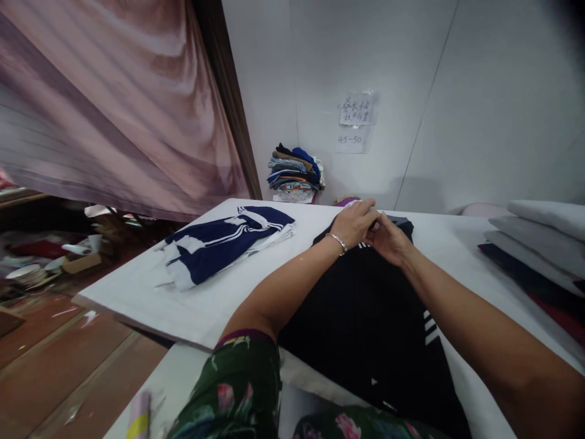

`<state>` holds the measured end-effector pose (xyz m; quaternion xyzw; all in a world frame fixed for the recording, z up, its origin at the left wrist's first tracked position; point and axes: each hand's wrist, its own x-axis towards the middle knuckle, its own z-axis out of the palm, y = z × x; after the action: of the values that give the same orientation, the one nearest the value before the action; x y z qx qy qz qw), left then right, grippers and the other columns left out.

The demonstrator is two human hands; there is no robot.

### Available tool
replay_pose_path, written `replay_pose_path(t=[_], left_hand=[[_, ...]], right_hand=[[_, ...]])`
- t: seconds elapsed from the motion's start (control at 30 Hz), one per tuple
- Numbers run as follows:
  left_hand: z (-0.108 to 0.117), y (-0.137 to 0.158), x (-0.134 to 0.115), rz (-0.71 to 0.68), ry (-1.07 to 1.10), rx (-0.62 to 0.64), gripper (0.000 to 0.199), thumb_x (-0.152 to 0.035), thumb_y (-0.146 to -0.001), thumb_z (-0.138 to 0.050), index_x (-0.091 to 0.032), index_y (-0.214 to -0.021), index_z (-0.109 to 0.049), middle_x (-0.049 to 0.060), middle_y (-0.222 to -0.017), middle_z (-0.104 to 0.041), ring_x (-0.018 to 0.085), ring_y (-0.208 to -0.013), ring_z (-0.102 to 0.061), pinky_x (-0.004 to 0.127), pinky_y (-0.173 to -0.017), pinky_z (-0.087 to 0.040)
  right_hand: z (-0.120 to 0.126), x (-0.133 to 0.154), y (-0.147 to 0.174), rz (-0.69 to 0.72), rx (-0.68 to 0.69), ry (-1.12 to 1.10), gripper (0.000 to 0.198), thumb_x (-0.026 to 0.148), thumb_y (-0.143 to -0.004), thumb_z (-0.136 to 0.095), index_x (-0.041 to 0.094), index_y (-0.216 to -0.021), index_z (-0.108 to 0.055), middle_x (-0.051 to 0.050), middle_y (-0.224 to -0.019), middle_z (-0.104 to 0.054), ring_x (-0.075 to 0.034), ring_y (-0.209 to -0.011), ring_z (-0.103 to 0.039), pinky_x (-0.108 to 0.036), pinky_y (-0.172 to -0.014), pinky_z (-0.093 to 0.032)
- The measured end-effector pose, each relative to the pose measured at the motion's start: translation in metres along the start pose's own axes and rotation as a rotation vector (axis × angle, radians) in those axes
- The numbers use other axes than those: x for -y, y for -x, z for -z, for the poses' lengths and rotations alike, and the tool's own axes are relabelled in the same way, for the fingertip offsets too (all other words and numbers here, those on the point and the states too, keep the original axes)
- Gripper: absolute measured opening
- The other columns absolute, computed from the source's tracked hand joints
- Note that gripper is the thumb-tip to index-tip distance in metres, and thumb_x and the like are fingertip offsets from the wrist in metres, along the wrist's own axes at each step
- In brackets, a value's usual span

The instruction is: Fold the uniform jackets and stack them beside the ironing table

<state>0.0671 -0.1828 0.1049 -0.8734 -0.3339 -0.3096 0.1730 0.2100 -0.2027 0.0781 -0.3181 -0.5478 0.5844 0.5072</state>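
Observation:
A black garment (361, 317) with short white stripes lies lengthwise over the white table in front of me, its near end reaching down to my lap. At its far end my left hand (355, 224) and my right hand (389, 241) meet, fingers bent and closed on the cloth near a small striped mark. My left hand wears a silver bracelet at the wrist. The exact grip of the fingertips is partly hidden by the hands themselves. A dark grey fold (402, 224) of cloth shows just beyond my right hand.
A navy and white striped garment (228, 241) lies loosely at the left on the white table (150, 299). Folded grey and dark clothes (543, 244) are stacked at right. Another clothes pile (295, 174) stands against the wall. A pink curtain (150, 110) hangs at left.

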Motion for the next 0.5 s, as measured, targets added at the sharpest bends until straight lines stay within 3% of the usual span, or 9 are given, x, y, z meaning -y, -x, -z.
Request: replay_pose_path(t=[0.1,0.2,0.33,0.43,0.5], left_hand=[[-0.008,0.009,-0.017,0.224,0.143,-0.007,0.036,-0.015,-0.084,-0.048,-0.019,-0.120,-0.052,0.009,-0.126,-0.050,0.022,-0.110,-0.052,0.034,-0.086,-0.048],[-0.013,0.025,-0.036,0.410,0.377,-0.066,0.057,-0.015,-0.076,-0.058,-0.021,-0.131,-0.041,0.009,-0.127,-0.047,0.020,-0.107,-0.053,0.032,-0.087,-0.049],[-0.028,0.055,-0.071,0.343,0.601,-0.035,0.075,-0.014,-0.076,-0.057,-0.022,-0.142,-0.022,0.009,-0.130,-0.047,0.016,-0.100,-0.056,0.032,-0.093,-0.048],[-0.038,0.075,-0.088,0.249,0.570,0.030,0.073,-0.009,-0.079,-0.047,-0.021,-0.144,-0.019,0.009,-0.134,-0.046,0.018,-0.107,-0.055,0.036,-0.096,-0.046],[-0.042,0.087,-0.092,0.205,0.519,0.060,0.070,-0.005,-0.079,-0.041,-0.020,-0.144,-0.020,0.010,-0.135,-0.046,0.019,-0.112,-0.053,0.037,-0.096,-0.046]], right_hand=[[-0.008,-0.007,0.005,-0.057,0.043,-0.235,0.032,0.038,-0.093,-0.042,0.028,-0.122,-0.049,0.009,-0.083,-0.063,-0.004,-0.072,-0.059,-0.023,-0.077,-0.047],[-0.003,-0.018,0.016,-0.095,-0.031,-0.278,0.034,0.037,-0.087,-0.053,0.029,-0.120,-0.054,0.008,-0.084,-0.065,-0.009,-0.073,-0.061,-0.025,-0.075,-0.050],[0.012,-0.038,0.036,-0.111,-0.193,-0.300,0.027,0.045,-0.079,-0.062,0.026,-0.099,-0.064,0.002,-0.089,-0.068,-0.019,-0.090,-0.063,-0.035,-0.082,-0.053],[0.021,-0.051,0.058,-0.225,-0.233,-0.379,0.019,0.038,-0.076,-0.067,0.024,-0.089,-0.066,0.001,-0.080,-0.069,-0.021,-0.086,-0.065,-0.036,-0.079,-0.056],[0.026,-0.057,0.073,-0.321,-0.193,-0.402,0.019,0.034,-0.076,-0.069,0.023,-0.091,-0.067,-0.002,-0.086,-0.070,-0.021,-0.084,-0.066,-0.037,-0.076,-0.057]])
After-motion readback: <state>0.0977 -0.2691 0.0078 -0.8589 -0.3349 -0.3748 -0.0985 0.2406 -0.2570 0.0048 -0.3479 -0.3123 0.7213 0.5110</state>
